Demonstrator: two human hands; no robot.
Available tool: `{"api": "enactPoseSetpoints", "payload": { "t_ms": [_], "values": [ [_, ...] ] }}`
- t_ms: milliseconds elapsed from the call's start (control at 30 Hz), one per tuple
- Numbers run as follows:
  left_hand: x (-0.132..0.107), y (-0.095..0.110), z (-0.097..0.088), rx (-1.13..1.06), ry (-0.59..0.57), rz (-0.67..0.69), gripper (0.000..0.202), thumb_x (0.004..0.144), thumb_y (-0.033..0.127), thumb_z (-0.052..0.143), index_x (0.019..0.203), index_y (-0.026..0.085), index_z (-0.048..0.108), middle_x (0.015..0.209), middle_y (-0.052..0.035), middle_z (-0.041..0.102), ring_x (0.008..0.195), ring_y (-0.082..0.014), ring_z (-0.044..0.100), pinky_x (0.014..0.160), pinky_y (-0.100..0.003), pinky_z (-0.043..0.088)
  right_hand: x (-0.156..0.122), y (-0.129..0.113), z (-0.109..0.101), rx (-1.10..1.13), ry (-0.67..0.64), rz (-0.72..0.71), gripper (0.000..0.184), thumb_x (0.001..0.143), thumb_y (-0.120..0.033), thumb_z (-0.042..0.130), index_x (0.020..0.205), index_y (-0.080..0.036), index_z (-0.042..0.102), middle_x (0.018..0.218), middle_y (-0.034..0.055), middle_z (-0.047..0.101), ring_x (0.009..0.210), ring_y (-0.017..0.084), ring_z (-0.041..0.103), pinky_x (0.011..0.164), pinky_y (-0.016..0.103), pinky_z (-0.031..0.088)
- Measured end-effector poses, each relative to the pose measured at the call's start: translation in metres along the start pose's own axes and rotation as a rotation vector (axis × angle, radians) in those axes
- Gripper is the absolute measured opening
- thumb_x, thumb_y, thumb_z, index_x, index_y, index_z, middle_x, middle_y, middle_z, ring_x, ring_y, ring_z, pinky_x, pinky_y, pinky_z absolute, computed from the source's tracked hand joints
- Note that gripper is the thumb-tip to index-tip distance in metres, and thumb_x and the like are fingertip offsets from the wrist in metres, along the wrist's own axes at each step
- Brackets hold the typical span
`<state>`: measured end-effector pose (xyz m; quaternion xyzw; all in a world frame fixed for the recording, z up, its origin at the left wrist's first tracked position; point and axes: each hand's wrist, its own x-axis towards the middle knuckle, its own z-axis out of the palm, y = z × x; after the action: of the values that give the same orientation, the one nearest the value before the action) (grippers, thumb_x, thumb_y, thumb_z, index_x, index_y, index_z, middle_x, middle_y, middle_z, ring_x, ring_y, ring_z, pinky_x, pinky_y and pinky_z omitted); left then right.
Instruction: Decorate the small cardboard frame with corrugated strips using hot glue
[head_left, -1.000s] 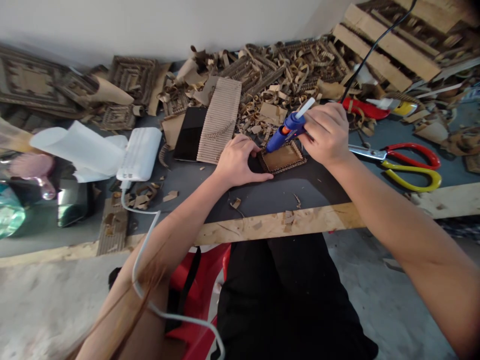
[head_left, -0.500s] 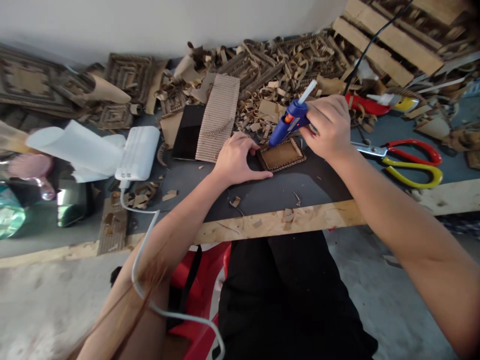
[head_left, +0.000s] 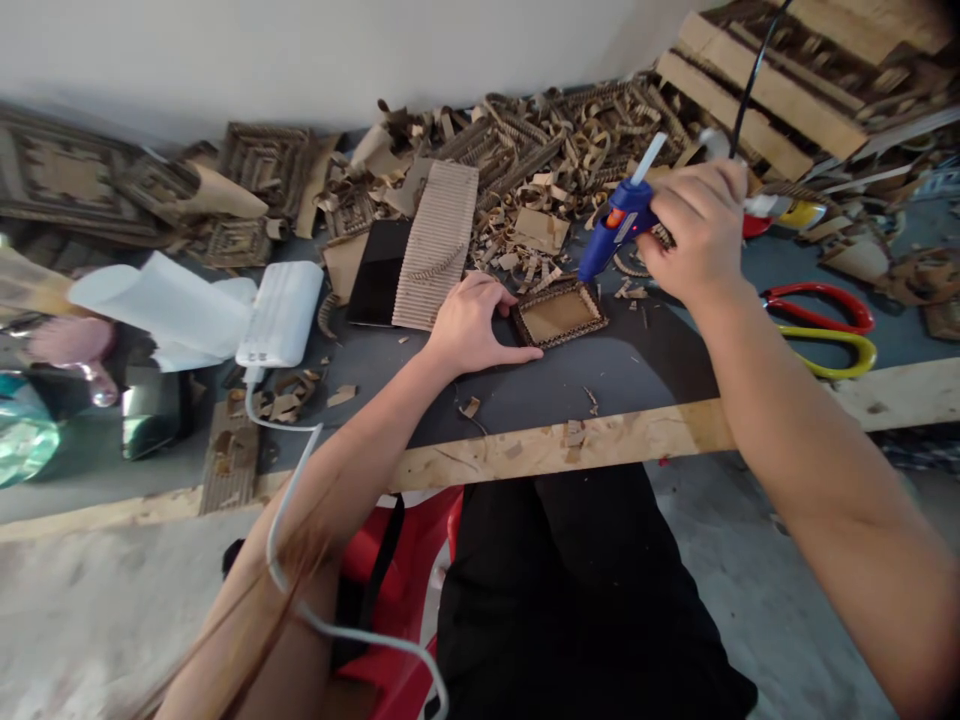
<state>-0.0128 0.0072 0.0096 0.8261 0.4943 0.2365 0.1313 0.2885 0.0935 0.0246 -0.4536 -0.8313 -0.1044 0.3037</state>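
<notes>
A small brown cardboard rectangle with a corrugated border (head_left: 559, 314) lies on the dark table top (head_left: 630, 365). My left hand (head_left: 471, 325) rests against its left edge, fingers curled and thumb stretched along the near side, holding it down. My right hand (head_left: 699, 232) is closed round a blue glue gun (head_left: 616, 230) with a white glue stick poking from its back. The gun is lifted above and to the right of the piece, its nozzle pointing down-left and clear of it.
Red and yellow scissors (head_left: 825, 325) lie to the right. A heap of cardboard strips and curls (head_left: 555, 150) fills the back. A corrugated sheet (head_left: 437, 245) and dark tablet (head_left: 379, 270) lie behind my left hand. A white power bank (head_left: 281, 312) with cable sits left.
My right hand has lifted the glue gun off the cardboard piece and carried it up and to the right. My left hand has stayed on the piece.
</notes>
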Motion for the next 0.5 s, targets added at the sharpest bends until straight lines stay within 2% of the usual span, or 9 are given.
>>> {"api": "enactPoseSetpoints", "payload": {
  "t_ms": [267,500],
  "values": [
    [-0.0003,0.0005,-0.0005,0.009,0.0,0.002,0.059,0.058,0.062,0.086,0.09,0.021,0.058,0.09,-0.0063,0.067,0.107,-0.0318,0.062,0.098,-0.05,0.051,-0.0011,0.0008,0.005,0.077,-0.022,0.046,0.033,0.096,-0.041,0.044,0.117,-0.033,0.067,0.123,0.0052,0.071,0.127,0.033,0.053,0.11,0.058,0.031],
    [0.0002,-0.0015,-0.0007,0.004,-0.022,0.003,0.06,0.059,0.065,0.084,0.091,0.02,0.058,0.091,-0.0071,0.067,0.107,-0.0315,0.062,0.098,-0.049,0.052,0.0003,0.0045,0.0077,0.083,0.043,0.014,0.045,0.101,-0.045,0.028,0.113,-0.028,0.068,0.119,0.0084,0.073,0.121,0.029,0.056,0.107,0.055,0.034]
  ]
}}
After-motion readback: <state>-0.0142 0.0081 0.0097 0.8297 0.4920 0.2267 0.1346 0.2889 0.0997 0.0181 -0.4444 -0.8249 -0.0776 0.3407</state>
